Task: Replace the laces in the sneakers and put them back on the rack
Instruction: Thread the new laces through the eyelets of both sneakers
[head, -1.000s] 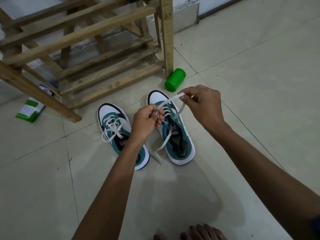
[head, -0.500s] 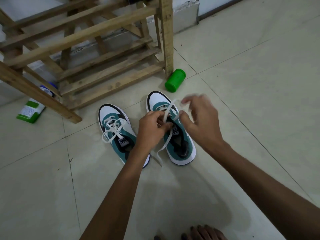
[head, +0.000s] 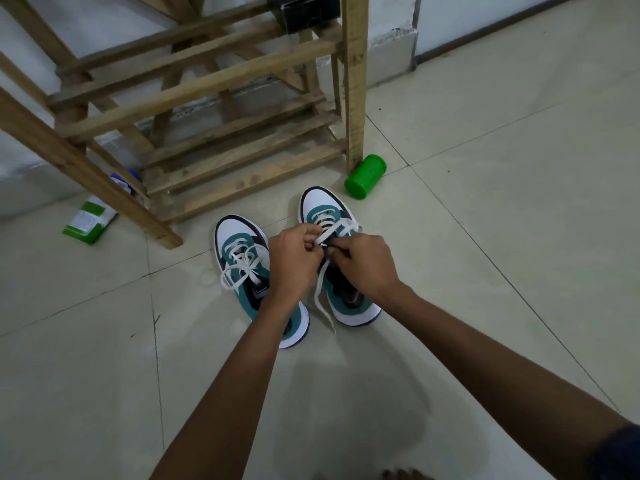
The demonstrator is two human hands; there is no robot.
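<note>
Two white and teal sneakers stand side by side on the tiled floor, toes pointing at the wooden rack [head: 221,140]. The left sneaker [head: 239,251] is laced, with a white bow tied over its tongue. The right sneaker [head: 323,211] is laced partway. My left hand [head: 294,261] and my right hand [head: 363,263] meet over its tongue, each pinching the white lace [head: 337,230]. One loose lace end [head: 322,296] trails down between the two shoes. My hands hide the sneaker's middle eyelets.
A green cylindrical container [head: 365,176] lies on its side by the rack's right leg. A green and white packet [head: 88,221] lies on the floor left of the rack, beside a blue and white item [head: 123,180]. A dark box [head: 308,8] sits on the rack's top right.
My right hand dropped from holding the lace stretched up and to the right, and came in to meet the left hand over the right sneaker's tongue. The camera view tilted slightly down.
</note>
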